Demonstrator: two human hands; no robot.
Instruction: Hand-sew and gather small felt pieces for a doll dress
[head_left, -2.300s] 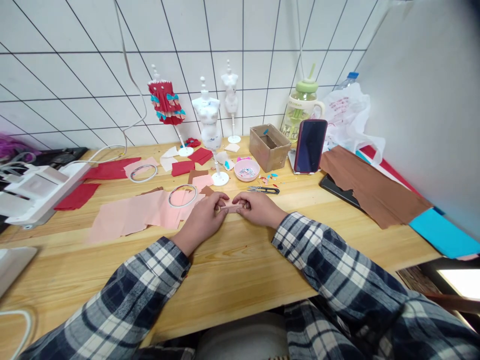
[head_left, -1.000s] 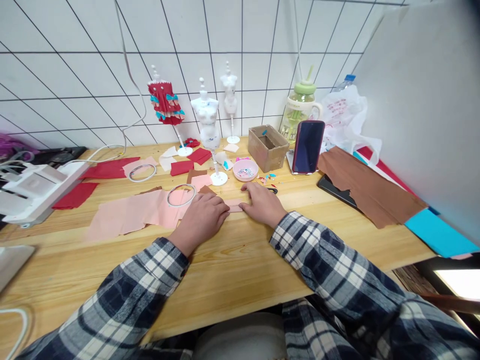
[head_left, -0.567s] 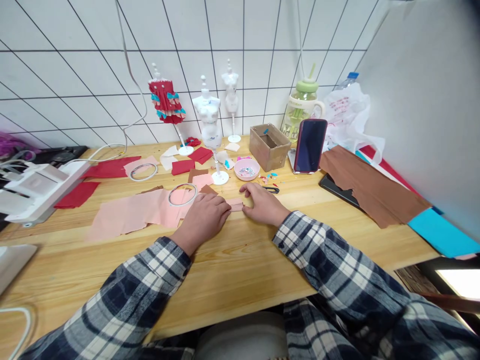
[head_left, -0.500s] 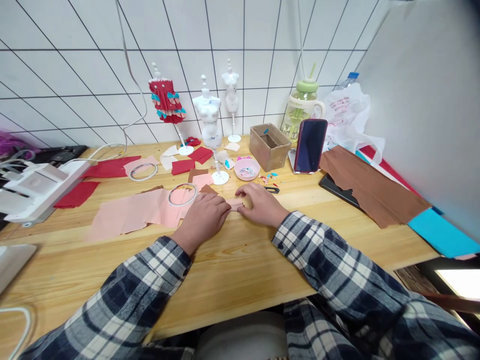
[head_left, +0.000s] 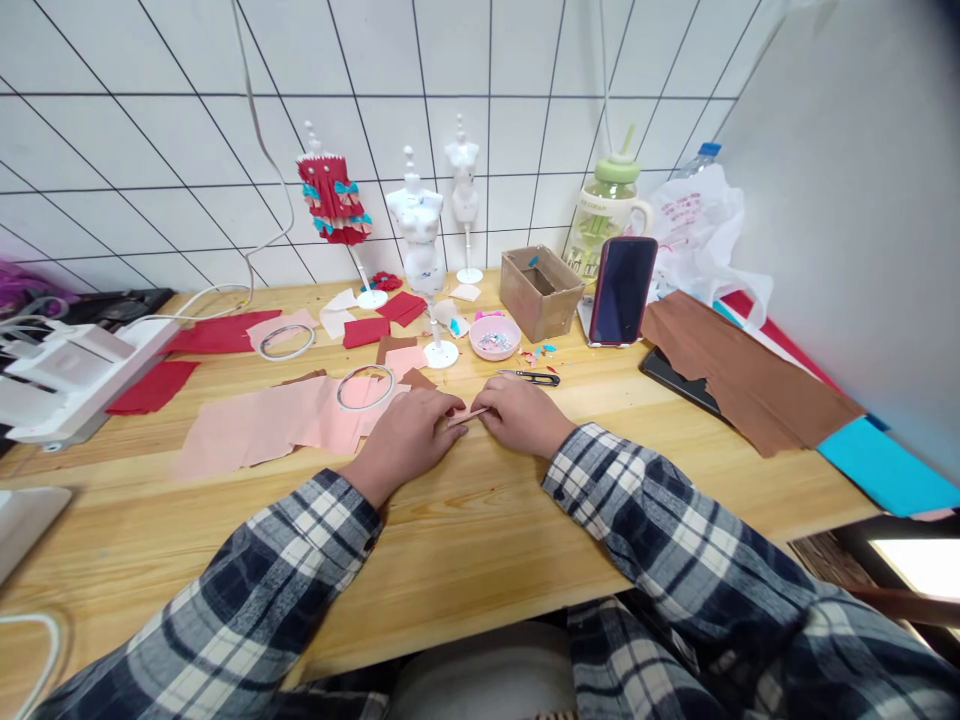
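Observation:
A narrow folded strip of pink paper [head_left: 466,417] spans the gap between my two hands, just above the wooden table. My left hand [head_left: 411,432] pinches its left end between thumb and fingers. At the other end, my right hand [head_left: 523,415] is closed on the strip, its fingertips hiding part of it. Behind the right hand lie black thread snips [head_left: 534,378]. Left of my left hand are pink crepe-like sheets [head_left: 255,425], with a white ring [head_left: 365,388] resting on them.
White mini dress forms [head_left: 417,225] stand behind, one in a red ruffled dress [head_left: 330,205]. A pink bowl of sequins [head_left: 495,340], cardboard box [head_left: 541,300], phone [head_left: 624,290] and green-lidded bottle [head_left: 609,210] are at the back. Brown sheets [head_left: 757,370] lie right, a power strip [head_left: 90,380] left.
The pink strip now looks narrower and slants up to the right. My right fingers have closed in on its end, uncovering more of the snips.

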